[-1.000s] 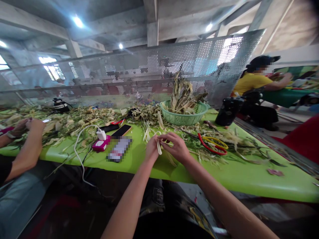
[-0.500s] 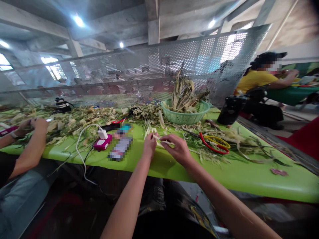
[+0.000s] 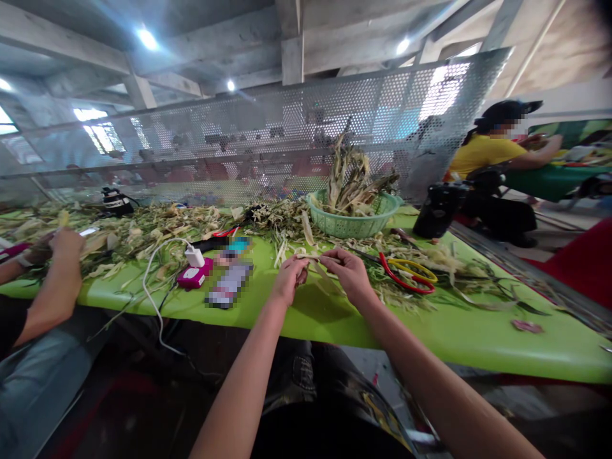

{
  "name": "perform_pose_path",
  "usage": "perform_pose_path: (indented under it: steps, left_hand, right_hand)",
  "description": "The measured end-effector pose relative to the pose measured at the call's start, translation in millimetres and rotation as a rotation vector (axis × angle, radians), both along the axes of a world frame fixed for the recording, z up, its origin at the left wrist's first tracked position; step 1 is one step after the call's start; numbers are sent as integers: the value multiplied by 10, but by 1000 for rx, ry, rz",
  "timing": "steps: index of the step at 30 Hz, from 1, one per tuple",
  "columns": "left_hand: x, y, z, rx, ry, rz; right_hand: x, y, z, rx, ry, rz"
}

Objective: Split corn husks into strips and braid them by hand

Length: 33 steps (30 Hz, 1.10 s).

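Observation:
Over the near edge of the table, my left hand [image 3: 289, 279] is closed in a pinch on one end of a pale corn husk strip [image 3: 312, 257]. My right hand [image 3: 350, 273] pinches the same strip a short way to the right, thumb and forefinger together. A loose length of it hangs down between the two hands. Red-and-yellow-handled scissors [image 3: 407, 274] lie on husk scraps just right of my right hand. Behind my hands, a light green plastic basket [image 3: 351, 223] holds dried corn husks [image 3: 354, 178].
A phone [image 3: 230, 284] and a magenta power socket [image 3: 195, 273] with a white charger lie left of my hands. Husk scraps [image 3: 157, 226] cover the green table's back. A black bottle [image 3: 440, 210] stands at right. Another person's hand [image 3: 67, 245] works at left; a person in yellow [image 3: 492, 153] sits at right.
My right hand has shifted slightly up and to the right, and the husk strip now stretches between both hands with a length hanging down. The neighbour's hands at left have moved a little.

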<state>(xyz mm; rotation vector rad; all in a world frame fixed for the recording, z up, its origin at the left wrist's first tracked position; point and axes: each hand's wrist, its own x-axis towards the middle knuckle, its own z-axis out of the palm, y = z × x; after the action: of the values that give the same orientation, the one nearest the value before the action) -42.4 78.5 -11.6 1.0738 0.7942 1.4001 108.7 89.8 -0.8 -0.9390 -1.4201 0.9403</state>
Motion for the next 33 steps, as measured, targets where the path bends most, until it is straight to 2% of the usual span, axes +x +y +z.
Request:
perform_pose_path:
  steps: [6,11,15,18,22,24,28,30,33]
  left_hand:
    - [2,-5,-10,-61,-14,76]
    - [-3,12,-35,-16,252,98]
    - [-11,26,-52,-19,373,216]
    - [-40,36,-60,-86,280,198]
    - [-83,63,-74,-146,10,211]
    - [-87,73,-75,-131,-70,218]
    - [-54,59,-47,-36,-65,164]
    - [-22,42,-32,18,-18,113]
    - [31,26,-39,92,112,93]
  right_hand:
    - [-12,-2,0,-6,-49,39]
    - [28,21,-6,-27,52,-15]
    - [79,78,-36,-29,105,-134]
    - [112,93,-37,77,58,-246]
    - [103,14,12,276,-56,-432]
    - [63,-44,30,293,-69,-356]
    - [-50,-79,-7,193,-194,48]
    - [-83,-47,-46,195,-281,94]
    - [-82,10,-86,219,-285,18]
